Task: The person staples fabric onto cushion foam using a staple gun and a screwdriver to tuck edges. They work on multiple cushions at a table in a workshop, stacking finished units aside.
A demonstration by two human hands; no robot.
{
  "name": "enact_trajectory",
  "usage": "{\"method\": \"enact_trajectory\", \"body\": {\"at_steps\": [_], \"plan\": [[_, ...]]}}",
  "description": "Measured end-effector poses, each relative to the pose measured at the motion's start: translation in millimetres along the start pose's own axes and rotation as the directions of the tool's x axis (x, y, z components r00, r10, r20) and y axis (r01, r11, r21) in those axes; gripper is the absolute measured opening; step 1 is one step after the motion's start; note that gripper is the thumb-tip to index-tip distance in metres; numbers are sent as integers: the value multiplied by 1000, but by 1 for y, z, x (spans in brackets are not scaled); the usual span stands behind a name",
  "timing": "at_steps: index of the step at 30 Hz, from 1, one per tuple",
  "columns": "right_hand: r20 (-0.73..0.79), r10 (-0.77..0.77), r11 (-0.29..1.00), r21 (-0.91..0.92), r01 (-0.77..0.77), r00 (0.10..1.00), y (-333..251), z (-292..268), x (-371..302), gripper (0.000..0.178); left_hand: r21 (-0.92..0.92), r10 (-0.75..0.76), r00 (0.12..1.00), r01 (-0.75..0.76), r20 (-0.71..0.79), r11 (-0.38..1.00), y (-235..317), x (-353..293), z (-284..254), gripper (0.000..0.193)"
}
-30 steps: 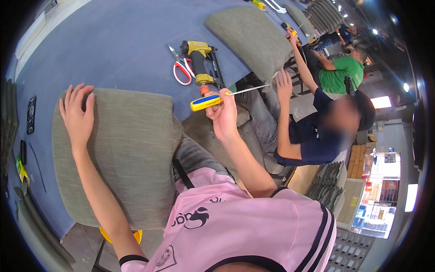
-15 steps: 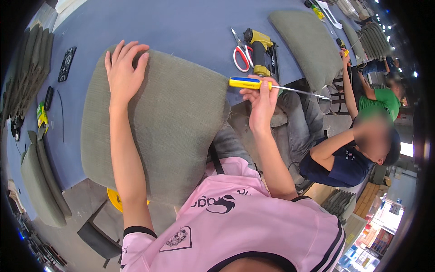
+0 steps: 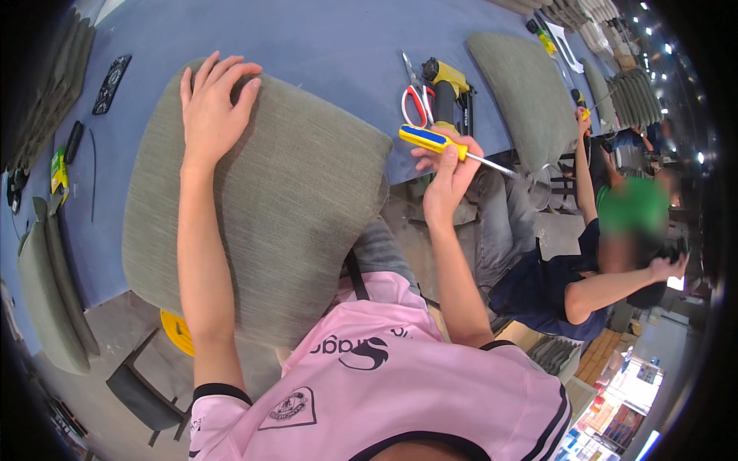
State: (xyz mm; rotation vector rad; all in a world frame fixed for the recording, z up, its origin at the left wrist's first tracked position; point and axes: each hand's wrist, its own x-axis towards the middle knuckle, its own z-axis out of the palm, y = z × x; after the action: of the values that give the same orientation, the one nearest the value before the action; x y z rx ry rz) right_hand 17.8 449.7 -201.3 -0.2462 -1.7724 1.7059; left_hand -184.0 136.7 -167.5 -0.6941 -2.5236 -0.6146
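A grey-green upholstered cushion (image 3: 300, 177) lies on the blue table, its near part reaching over the edge above my lap. On its far left part my left hand (image 3: 215, 111) lies with fingers stretched out, touching the fabric. To the right of the cushion, my right hand (image 3: 453, 175) is closed round a screwdriver (image 3: 425, 138) with a yellow and blue handle. Its metal shaft points right and slightly down, clear of the cushion. Just beyond this hand lie scissors (image 3: 416, 104) with red and white handles and a yellow and black nail gun (image 3: 446, 88).
Another grey-green cushion (image 3: 513, 96) lies at the table's right. A co-worker in a dark shirt (image 3: 550, 288) sits close on my right, another screwdriver in hand. Stacked cushion pieces (image 3: 46, 84), a black patterned tray (image 3: 112, 84) and a yellow-green packet (image 3: 59, 170) lie at left. A black chair (image 3: 146, 396) stands below.
My right hand has turned the screwdriver so its shaft slopes down more. My left hand stays on the cushion. The co-worker's near hand has swung out to the right. The whole view has shifted slightly.
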Motion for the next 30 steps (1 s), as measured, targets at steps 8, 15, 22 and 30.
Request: {"method": "enact_trajectory", "body": {"at_steps": [8,15,22,30], "plan": [[93,-20,999,-35,24,995,-9,-1,-1,21,10,-10,1000,10,19,1000,0,-1,-2,27],[109,-83,996,-7,84,991,-10,-5,5,21,-19,10,1000,-11,-12,1000,-1,-1,0,26],[147,-9,998,-58,17,989,-14,-6,7,24,31,10,1000,-10,16,999,1,-1,-3,28],[148,116,993,-28,-113,982,-20,-7,10,26,1,0,1000,0,7,1000,2,-1,-4,27]]}}
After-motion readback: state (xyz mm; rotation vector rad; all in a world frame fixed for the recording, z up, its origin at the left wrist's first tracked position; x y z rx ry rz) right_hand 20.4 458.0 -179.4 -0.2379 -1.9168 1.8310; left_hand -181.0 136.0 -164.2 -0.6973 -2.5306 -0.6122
